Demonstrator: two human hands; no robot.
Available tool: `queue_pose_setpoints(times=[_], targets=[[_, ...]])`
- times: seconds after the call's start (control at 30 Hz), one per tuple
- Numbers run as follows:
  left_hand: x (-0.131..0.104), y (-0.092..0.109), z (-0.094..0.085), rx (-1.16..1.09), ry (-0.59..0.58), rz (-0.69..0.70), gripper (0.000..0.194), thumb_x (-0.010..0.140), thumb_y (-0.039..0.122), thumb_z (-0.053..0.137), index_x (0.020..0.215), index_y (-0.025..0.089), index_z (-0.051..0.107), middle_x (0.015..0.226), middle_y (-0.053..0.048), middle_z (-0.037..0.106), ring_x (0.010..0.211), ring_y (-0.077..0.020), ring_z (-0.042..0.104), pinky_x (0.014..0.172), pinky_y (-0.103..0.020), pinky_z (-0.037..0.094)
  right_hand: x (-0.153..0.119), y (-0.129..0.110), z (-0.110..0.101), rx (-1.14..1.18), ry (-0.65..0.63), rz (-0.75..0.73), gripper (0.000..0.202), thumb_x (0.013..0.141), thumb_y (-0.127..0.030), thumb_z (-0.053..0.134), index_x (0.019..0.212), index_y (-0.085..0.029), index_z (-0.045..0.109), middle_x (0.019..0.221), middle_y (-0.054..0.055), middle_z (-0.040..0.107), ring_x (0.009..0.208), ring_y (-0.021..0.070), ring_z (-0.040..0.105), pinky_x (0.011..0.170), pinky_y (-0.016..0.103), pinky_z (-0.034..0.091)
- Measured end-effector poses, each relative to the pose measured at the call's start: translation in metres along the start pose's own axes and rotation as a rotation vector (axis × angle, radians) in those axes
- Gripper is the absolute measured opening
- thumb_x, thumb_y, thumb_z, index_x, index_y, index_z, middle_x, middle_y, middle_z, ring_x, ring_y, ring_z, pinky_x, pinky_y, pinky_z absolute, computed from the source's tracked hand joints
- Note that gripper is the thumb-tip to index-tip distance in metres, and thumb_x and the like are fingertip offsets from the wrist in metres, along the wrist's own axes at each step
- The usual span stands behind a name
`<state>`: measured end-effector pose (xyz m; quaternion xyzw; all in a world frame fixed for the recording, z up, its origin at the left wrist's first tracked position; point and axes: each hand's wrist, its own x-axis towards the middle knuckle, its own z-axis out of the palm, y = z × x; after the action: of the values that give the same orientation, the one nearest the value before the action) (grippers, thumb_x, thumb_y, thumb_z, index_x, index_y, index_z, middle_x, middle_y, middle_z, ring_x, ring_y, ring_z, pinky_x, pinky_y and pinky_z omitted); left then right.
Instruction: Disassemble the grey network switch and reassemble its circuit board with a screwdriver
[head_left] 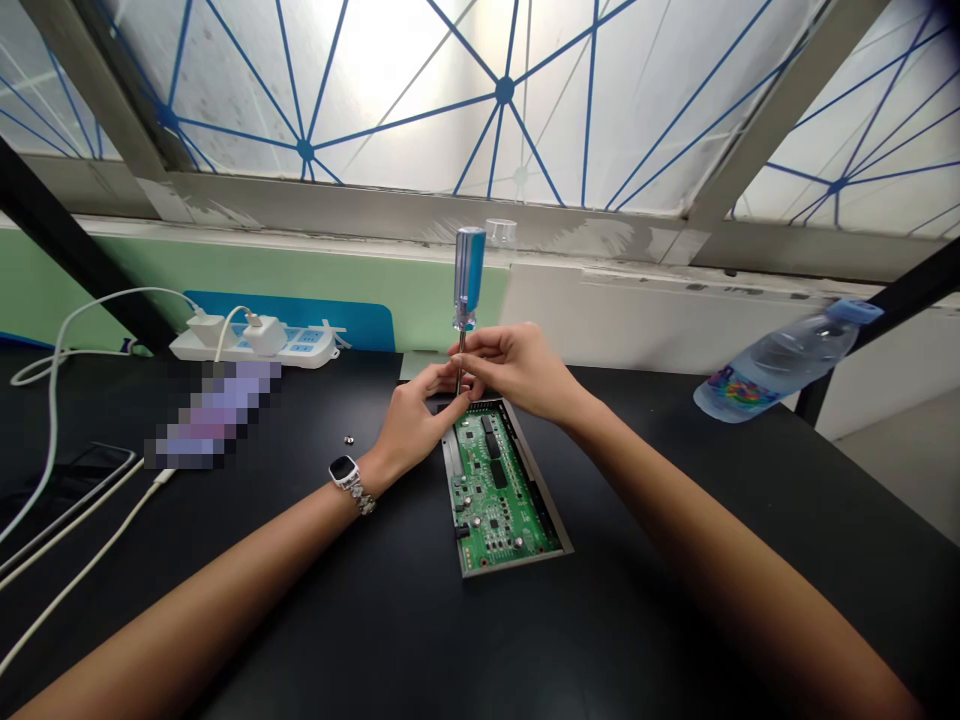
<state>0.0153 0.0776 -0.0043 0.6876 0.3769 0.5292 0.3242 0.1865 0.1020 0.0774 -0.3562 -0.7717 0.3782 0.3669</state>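
Note:
A green circuit board (495, 490) in a thin metal frame lies on the black table. At its far left corner stands an upright screwdriver (469, 275) with a clear and blue handle, its tip hidden behind fingers. My right hand (517, 370) pinches the metal shaft just below the handle, thumb and fingers together. Lower down, my left hand (416, 420), with a watch on its wrist, closes its thumb and fingers around the shaft's lower end at the board's corner. Small metal pieces (349, 439) lie to the left of my left hand.
At the back left, a white power strip (300, 347) holds plugs with white cables. A blurred-out object (217, 415) and a dark phone-like item (67, 500) lie on the left. A water bottle (780, 365) leans at the right; a clear cup (501, 234) sits on the ledge.

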Motion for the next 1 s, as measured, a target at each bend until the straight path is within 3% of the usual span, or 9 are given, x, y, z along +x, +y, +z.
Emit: queue_pose_setpoints(times=[0.27,0.43,0.6,0.67,0.77,0.87,1.0], targets=[[0.003,-0.002,0.004,0.11,0.16,0.01,0.024,0.084,0.035,0.082,0.085,0.02,0.062,0.083,-0.001,0.07,0.076,-0.0169,0.067,0.074,-0.031,0.055,0.001,-0.003,0.013,-0.219,0.224,-0.031,0.023,0.084,-0.03,0.073,0.067,-0.019,0.063,0.067,0.002,0.07,0.066,0.0168,0.067,0.061,0.03,0.051],[0.004,-0.003,0.003,0.093,0.177,0.013,0.027,0.083,0.039,0.081,0.08,0.02,0.063,0.078,-0.001,0.071,0.072,-0.0167,0.066,0.071,-0.03,0.055,0.0,-0.001,0.021,-0.36,0.347,-0.044,0.031,0.082,-0.034,0.076,0.064,-0.02,0.057,0.065,0.0,0.066,0.061,0.014,0.057,0.059,0.029,0.043],[0.003,-0.003,0.002,0.048,0.15,-0.002,0.021,0.087,0.036,0.077,0.08,0.019,0.067,0.08,-0.002,0.074,0.074,-0.0181,0.07,0.073,-0.031,0.057,0.0,0.002,0.024,-0.411,0.404,-0.032,0.037,0.082,-0.039,0.078,0.063,-0.021,0.051,0.063,-0.002,0.063,0.062,0.0141,0.056,0.061,0.029,0.04],[0.002,-0.002,0.002,0.043,0.13,-0.002,0.017,0.089,0.034,0.074,0.083,0.019,0.07,0.084,-0.004,0.076,0.078,-0.0199,0.072,0.076,-0.032,0.058,0.001,0.002,0.022,-0.381,0.376,-0.021,0.038,0.081,-0.044,0.079,0.066,-0.021,0.052,0.064,-0.002,0.062,0.062,0.014,0.056,0.059,0.029,0.04],[0.0,-0.003,0.0,0.048,0.09,0.007,0.014,0.093,0.032,0.07,0.091,0.018,0.074,0.093,-0.006,0.079,0.085,-0.0218,0.075,0.081,-0.033,0.059,0.002,0.001,0.014,-0.209,0.228,0.005,0.034,0.082,-0.05,0.078,0.086,-0.02,0.062,0.081,0.001,0.07,0.06,0.0128,0.06,0.056,0.028,0.045],[-0.002,-0.003,-0.001,0.06,0.04,0.022,0.019,0.098,0.033,0.065,0.099,0.018,0.076,0.1,-0.008,0.08,0.091,-0.0232,0.075,0.082,-0.033,0.059,0.003,-0.005,0.004,0.039,0.03,0.049,0.035,0.09,-0.042,0.072,0.114,-0.018,0.064,0.105,0.007,0.074,0.061,0.0126,0.067,0.055,0.028,0.052],[-0.002,-0.004,-0.003,0.057,-0.005,0.019,0.025,0.101,0.037,0.059,0.105,0.018,0.075,0.101,-0.009,0.079,0.091,-0.024,0.074,0.084,-0.036,0.06,0.002,-0.014,-0.006,0.185,-0.128,0.12,0.027,0.092,-0.028,0.068,0.115,-0.014,0.068,0.113,0.012,0.076,0.069,0.0142,0.073,0.056,0.026,0.057]])
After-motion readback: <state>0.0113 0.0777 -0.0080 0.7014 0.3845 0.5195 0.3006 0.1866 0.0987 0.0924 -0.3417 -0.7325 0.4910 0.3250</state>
